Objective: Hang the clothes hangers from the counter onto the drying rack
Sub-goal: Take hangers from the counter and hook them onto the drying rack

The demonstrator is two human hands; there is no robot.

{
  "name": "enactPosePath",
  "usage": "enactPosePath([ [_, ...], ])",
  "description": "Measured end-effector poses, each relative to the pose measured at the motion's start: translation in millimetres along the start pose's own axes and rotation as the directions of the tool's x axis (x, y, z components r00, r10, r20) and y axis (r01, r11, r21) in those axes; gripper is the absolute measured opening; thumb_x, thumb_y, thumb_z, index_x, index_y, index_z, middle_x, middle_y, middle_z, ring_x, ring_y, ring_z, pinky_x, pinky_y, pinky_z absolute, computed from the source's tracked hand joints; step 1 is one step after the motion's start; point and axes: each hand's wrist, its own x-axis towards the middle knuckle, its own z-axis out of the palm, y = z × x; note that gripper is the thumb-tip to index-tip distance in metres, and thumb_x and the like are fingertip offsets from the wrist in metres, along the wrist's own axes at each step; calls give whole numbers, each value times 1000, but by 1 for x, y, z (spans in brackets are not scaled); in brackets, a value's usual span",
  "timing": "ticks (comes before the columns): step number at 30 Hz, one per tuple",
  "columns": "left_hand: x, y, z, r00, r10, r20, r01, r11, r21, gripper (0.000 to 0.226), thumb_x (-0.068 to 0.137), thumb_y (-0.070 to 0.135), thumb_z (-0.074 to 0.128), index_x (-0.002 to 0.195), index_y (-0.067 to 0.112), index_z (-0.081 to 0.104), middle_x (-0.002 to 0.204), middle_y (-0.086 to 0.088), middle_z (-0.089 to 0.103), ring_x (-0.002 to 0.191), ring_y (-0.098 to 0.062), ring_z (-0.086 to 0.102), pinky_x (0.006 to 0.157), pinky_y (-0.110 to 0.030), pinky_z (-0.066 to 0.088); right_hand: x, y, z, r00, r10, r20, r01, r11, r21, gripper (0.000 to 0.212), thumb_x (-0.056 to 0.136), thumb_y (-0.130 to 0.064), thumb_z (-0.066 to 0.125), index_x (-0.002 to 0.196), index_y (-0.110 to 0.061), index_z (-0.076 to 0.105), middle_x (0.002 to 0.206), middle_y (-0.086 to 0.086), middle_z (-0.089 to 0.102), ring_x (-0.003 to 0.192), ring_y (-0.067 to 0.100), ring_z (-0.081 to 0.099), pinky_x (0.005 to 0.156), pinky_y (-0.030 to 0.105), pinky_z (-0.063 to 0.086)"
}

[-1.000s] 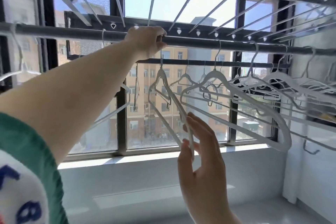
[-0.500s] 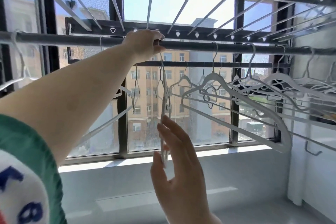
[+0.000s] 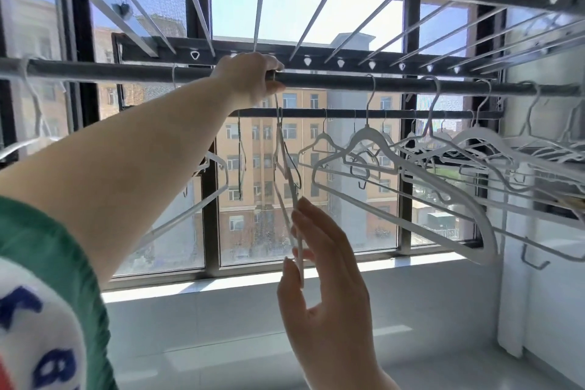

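- Your left hand (image 3: 250, 79) is at upper centre of the frame, up on the dark drying rack rail (image 3: 380, 82). Its fingers (image 3: 269, 64) curl over the top of the rail, clamped on the hook of a thin white hanger (image 3: 299, 250).
- That hanger hangs straight down from the left hand at centre frame. It is turned edge-on to you, so it reads as a narrow sliver.
- Your right hand (image 3: 329, 294) is at lower centre, palm facing left, fingers (image 3: 311, 222) straight and a little apart. Thumb and forefinger lie on either side of the hanger's bottom end, touching it but not curled round it.
- More white hangers (image 3: 402, 177) hang from the rail right of centre, tilted and overlapping out to the right edge. The nearest sits just beside the held one; you cannot tell whether they touch.
- One further hanger (image 3: 190, 209) hangs left of centre, partly hidden behind your left forearm.
- A thinner bar (image 3: 348, 113) runs behind and below the rail, and several hooks reach it.
- The white tabletop (image 3: 221, 342) spans the bottom of the frame under the window (image 3: 357, 225).
- A green sleeve (image 3: 47, 247) with a white and blue patch fills the lower left corner.
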Motion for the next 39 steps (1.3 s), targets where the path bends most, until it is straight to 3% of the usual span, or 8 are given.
enactPosePath([
  [8, 2, -6, -3, 999, 6, 42, -7, 999, 36, 52, 91, 36, 49, 138, 18, 37, 137, -9, 49, 124, -30, 46, 107, -46, 33, 0, -1, -4, 1000, 2, 1, -2, 1000, -11, 32, 92, -23, 41, 123, -16, 43, 132, -7, 43, 122, 5, 45, 94, 22, 46],
  [15, -6, -6, -14, 999, 23, 30, -23, 1000, 6, 62, 90, 41, 46, 143, 17, 26, 149, -5, 31, 137, -27, 30, 115, -43, 20, 3, -9, -15, 999, 46, 0, -46, 999, -29, 43, 78, -20, 48, 120, -20, 43, 131, -5, 40, 122, 0, 38, 101, 8, 32],
  [18, -18, -8, -31, 1000, 7, 16, -7, 1000, 10, 57, 91, 38, 46, 141, 14, 31, 149, -6, 33, 136, -25, 31, 114, -41, 20, 6, -18, -19, 997, 30, -69, -32, 999, -30, 42, 75, -19, 49, 117, -19, 45, 129, -2, 40, 122, 7, 35, 106, 13, 27],
  [21, -36, -15, -51, 999, -44, 18, 43, 998, 45, 50, 93, 35, 45, 138, 13, 38, 144, -8, 40, 132, -26, 37, 111, -39, 24, 7, -35, -16, 993, -5, -121, 6, 1000, 7, 42, 73, -18, 50, 114, -19, 45, 127, 1, 40, 125, 4, 28, 107, 22, 27],
  [26, -76, -49, -91, 979, -195, 59, 183, 970, 159, 45, 95, 32, 42, 136, 14, 41, 141, -8, 44, 127, -25, 44, 106, -36, 30, -1, -72, 7, 993, -70, -100, 86, 982, 166, 40, 71, -15, 50, 111, -15, 46, 121, 3, 44, 119, 11, 35, 108, 15, 22],
  [31, -108, -78, -119, 956, -277, 101, 250, 943, 220, 44, 97, 29, 38, 136, 8, 41, 142, -11, 43, 114, -24, 53, 106, -35, 30, -21, -99, 44, 997, -60, 57, 44, 967, 253, 41, 75, -21, 51, 115, -17, 44, 127, -1, 41, 118, 12, 39, 103, 17, 32],
  [36, -114, -107, -122, 960, -241, 140, 207, 952, 225, 45, 97, 29, 39, 139, 13, 35, 146, -10, 37, 116, -22, 50, 104, -33, 32, -18, -126, 81, 990, -90, 104, 73, 985, 159, 48, 75, -30, 53, 120, -20, 41, 132, -1, 38, 120, 17, 39, 96, 33, 45],
  [39, -97, -124, -116, 981, -168, 98, 140, 960, 243, 47, 96, 29, 41, 141, 17, 31, 149, -9, 31, 131, -27, 39, 111, -37, 25, -11, -139, 105, 994, -80, 68, 75, 994, 82, 50, 76, -35, 52, 122, -20, 40, 133, 0, 37, 120, 18, 38, 100, 30, 40],
])
